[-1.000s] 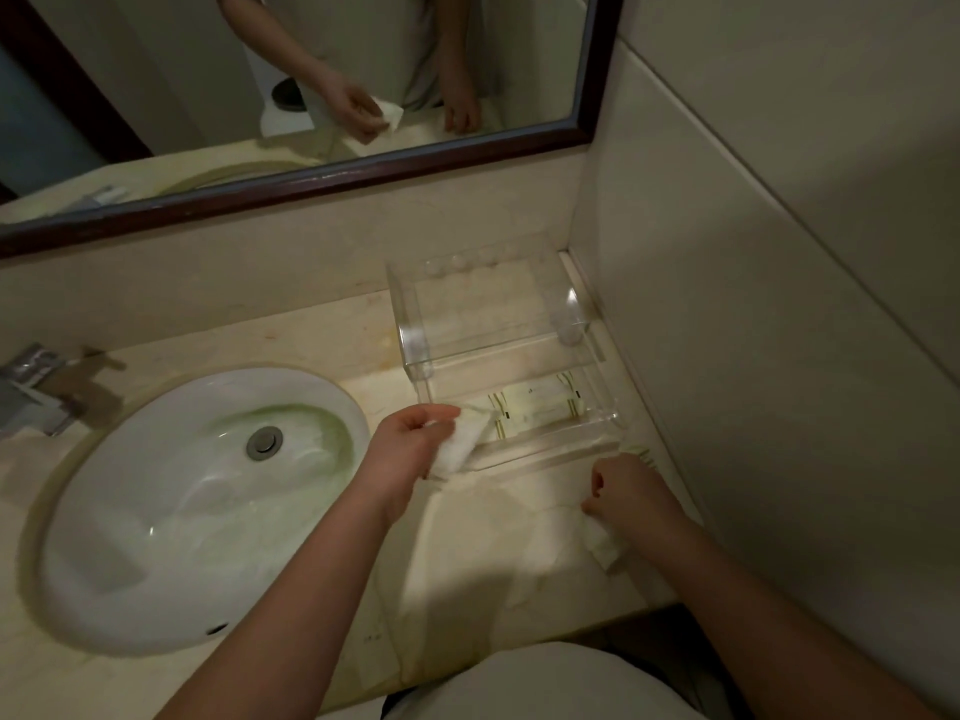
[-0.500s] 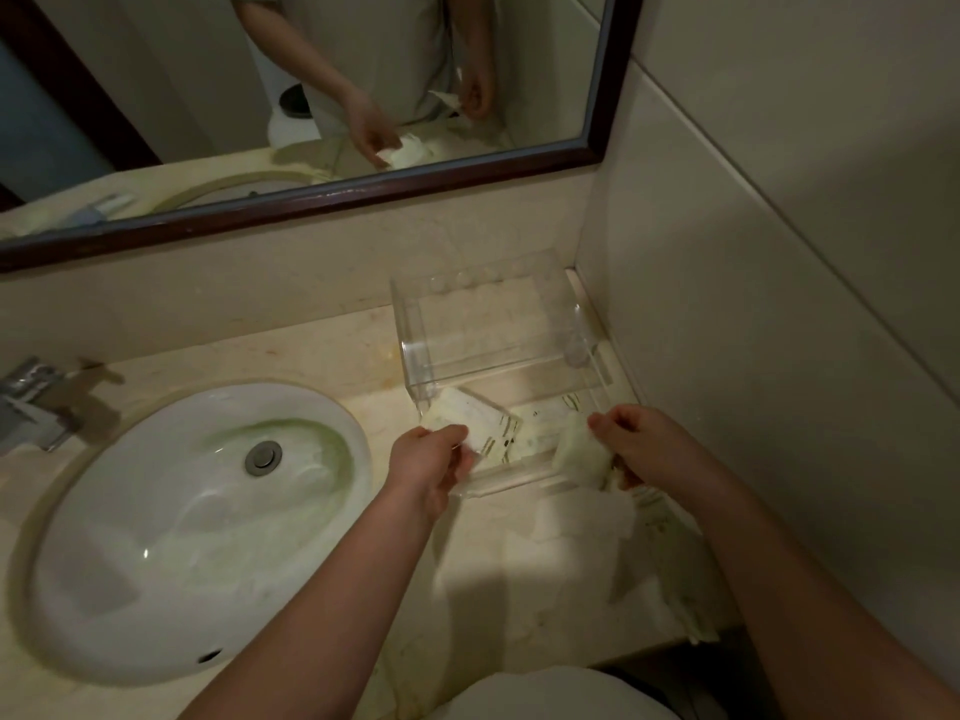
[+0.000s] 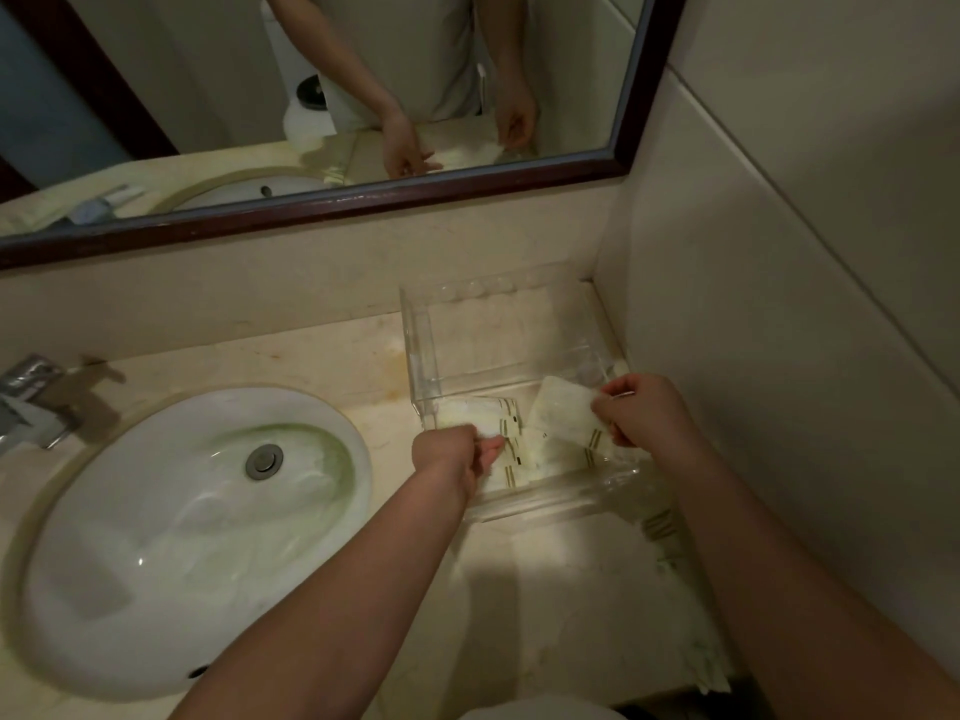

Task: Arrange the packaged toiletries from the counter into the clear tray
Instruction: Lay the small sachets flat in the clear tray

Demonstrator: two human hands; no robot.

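A clear acrylic tray [image 3: 415,350] stands in the counter's back right corner against the wall. Inside its front part lie white packets with dark stripes. My left hand [image 3: 452,459] pinches one white packet [image 3: 470,415] at the tray's front left. My right hand [image 3: 641,413] pinches another white packet [image 3: 558,426] and holds it tilted over the tray's right side. A flat packet [image 3: 511,475] lies on the tray floor between them. More striped packets [image 3: 662,527] lie on the counter in front of the tray, beside my right forearm.
A white oval sink [image 3: 171,532] fills the counter's left, with a chrome tap [image 3: 31,397] behind it. A dark-framed mirror [image 3: 332,205] hangs above. The tiled wall [image 3: 779,356] closes the right side. The beige counter [image 3: 545,615] runs to the front edge.
Both hands moved forward into the tray. The left packet went from above the tray's front edge down inside. My right hand carried its packet from the front edge over the tray's right side.
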